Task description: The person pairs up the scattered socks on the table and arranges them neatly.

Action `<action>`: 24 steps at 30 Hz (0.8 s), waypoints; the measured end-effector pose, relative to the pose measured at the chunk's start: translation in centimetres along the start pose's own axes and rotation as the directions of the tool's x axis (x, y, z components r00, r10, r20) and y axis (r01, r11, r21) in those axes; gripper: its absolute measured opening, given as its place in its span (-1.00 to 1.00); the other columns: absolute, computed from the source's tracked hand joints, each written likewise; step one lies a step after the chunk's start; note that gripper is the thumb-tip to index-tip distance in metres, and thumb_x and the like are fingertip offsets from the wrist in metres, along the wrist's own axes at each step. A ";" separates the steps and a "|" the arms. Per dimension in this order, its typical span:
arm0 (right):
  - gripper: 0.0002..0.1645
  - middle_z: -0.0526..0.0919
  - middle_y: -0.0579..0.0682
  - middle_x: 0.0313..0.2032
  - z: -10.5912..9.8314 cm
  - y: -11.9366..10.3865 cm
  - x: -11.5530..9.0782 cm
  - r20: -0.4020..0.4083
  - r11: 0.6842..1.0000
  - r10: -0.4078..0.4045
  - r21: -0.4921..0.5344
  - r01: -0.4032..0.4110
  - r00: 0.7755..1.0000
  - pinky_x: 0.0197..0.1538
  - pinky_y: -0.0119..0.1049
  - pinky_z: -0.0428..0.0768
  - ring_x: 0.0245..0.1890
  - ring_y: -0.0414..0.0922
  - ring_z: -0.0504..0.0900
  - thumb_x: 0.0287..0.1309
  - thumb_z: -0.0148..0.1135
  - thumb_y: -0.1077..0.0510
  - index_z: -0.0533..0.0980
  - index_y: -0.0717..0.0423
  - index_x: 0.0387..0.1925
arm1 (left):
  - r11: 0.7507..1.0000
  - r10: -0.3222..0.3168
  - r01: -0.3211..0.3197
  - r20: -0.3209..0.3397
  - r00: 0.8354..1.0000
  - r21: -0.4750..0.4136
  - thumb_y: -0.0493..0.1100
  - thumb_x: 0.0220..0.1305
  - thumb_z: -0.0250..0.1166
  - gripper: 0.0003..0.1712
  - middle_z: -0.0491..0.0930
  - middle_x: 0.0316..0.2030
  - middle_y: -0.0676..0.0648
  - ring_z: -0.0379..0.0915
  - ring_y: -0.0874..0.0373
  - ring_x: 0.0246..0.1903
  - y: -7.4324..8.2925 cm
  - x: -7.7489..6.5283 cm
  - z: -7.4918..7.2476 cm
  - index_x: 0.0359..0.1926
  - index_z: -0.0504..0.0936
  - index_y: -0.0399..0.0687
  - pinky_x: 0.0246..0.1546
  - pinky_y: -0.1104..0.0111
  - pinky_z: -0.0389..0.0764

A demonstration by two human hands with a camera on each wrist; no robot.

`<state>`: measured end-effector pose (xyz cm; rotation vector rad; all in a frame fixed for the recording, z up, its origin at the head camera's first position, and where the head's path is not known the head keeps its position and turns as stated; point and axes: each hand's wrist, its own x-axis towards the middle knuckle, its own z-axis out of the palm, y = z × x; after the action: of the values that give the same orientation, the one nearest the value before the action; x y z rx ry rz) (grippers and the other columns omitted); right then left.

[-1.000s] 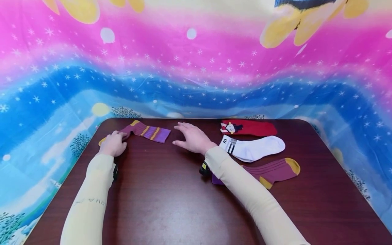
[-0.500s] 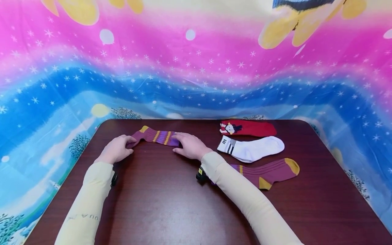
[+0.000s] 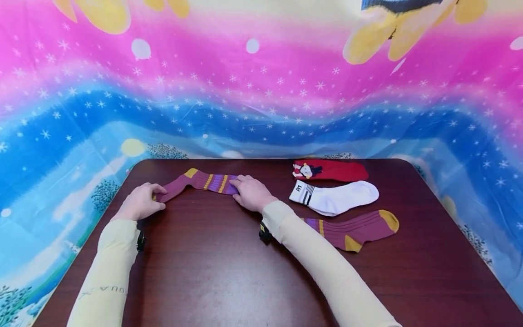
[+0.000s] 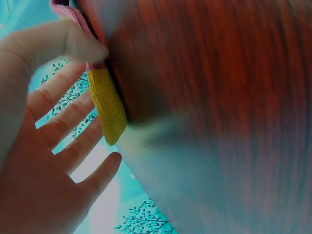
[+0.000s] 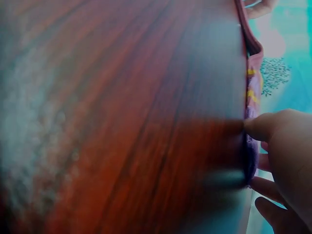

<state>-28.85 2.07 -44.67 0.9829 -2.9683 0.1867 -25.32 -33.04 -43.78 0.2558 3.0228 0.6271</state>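
Note:
A purple sock (image 3: 198,179) with yellow heel and yellow stripes lies stretched along the back left of the table. My left hand (image 3: 140,200) pinches it near the toe end; the left wrist view has the yellow toe (image 4: 108,105) hanging below thumb and forefinger, the other fingers spread. At the cuff end, my right hand (image 3: 254,194) holds the striped purple cuff (image 5: 251,146) between thumb and fingers, covering its edge. A matching purple sock (image 3: 359,231) lies to the right, its cuff partly hidden by my right sleeve.
Beyond the right hand lie a white sock (image 3: 343,197) with black stripes and a red sock (image 3: 343,170) with a cartoon figure. The dark wooden table (image 3: 204,272) meets a colourful printed cloth (image 3: 229,100) behind.
My left hand first drew the sock rightward, then moved left along it, and the foot now lies straighter. My right hand came down onto the cuff. The other socks stay put.

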 end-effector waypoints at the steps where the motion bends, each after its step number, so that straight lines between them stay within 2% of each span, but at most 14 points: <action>1: -0.38 0.45 0.05 0.34 0.0 -0.1 0.1 -0.004 1.000 0.000 -0.023 0.000 1.000 0.37 -0.18 0.31 0.32 0.01 0.40 0.45 0.18 -0.05 0.42 0.06 0.43 | 1.000 0.004 -0.004 -0.001 1.000 -0.002 -0.19 0.10 0.49 -0.48 0.51 -0.09 -0.32 0.39 -0.18 -0.16 -0.1 0.0 0.0 0.10 0.64 -0.26 -0.07 -0.16 0.46; 6: -0.57 0.57 0.01 0.10 0.0 -0.3 0.4 -0.056 0.994 -0.004 -0.111 -0.003 0.998 0.23 -0.16 0.44 0.11 -0.01 0.51 0.42 0.21 -0.02 0.60 0.07 0.20 | 1.000 0.024 -0.024 -0.023 0.999 0.015 -0.27 0.16 0.44 -0.59 0.52 -0.13 -0.31 0.40 -0.18 -0.20 0.0 0.0 0.1 0.04 0.67 -0.29 -0.07 -0.13 0.49; 10: -0.73 0.60 -0.02 -0.05 -0.1 -0.1 0.4 -0.090 0.990 -0.002 -0.144 -0.011 0.996 0.15 -0.15 0.49 0.00 -0.03 0.55 0.37 0.23 0.06 0.65 0.06 0.01 | 0.999 0.025 -0.024 -0.034 0.999 0.026 -0.30 0.21 0.37 -0.70 0.55 -0.13 -0.31 0.43 -0.18 -0.19 0.2 0.1 -0.1 -0.02 0.69 -0.29 -0.06 -0.13 0.49; 19: -0.79 0.63 -0.03 -0.08 -0.3 0.4 0.0 -0.092 0.990 -0.003 -0.137 -0.009 0.996 0.12 -0.14 0.52 -0.01 -0.04 0.57 0.35 0.23 0.12 0.64 0.07 -0.05 | 1.000 0.000 0.000 -0.043 0.999 0.010 -0.33 0.30 0.28 -0.83 0.65 -0.23 -0.25 0.43 -0.13 -0.32 0.7 0.3 -0.3 -0.11 0.68 -0.25 -0.20 -0.01 0.50; 24: -0.80 0.62 -0.03 -0.09 -0.4 0.5 -0.2 -0.103 0.991 -0.008 -0.131 -0.005 0.995 0.10 -0.13 0.53 -0.02 -0.04 0.56 0.36 0.24 0.11 0.63 0.07 -0.06 | 1.000 -0.006 0.006 -0.087 0.996 -0.002 -0.33 0.33 0.24 -0.83 0.65 -0.25 -0.23 0.43 -0.12 -0.34 0.8 0.0 -0.5 -0.10 0.69 -0.23 -0.24 0.02 0.46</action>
<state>-29.02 2.61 -44.29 0.9303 -2.8446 0.0398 -25.24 -32.50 -43.01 0.2257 3.1044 0.6572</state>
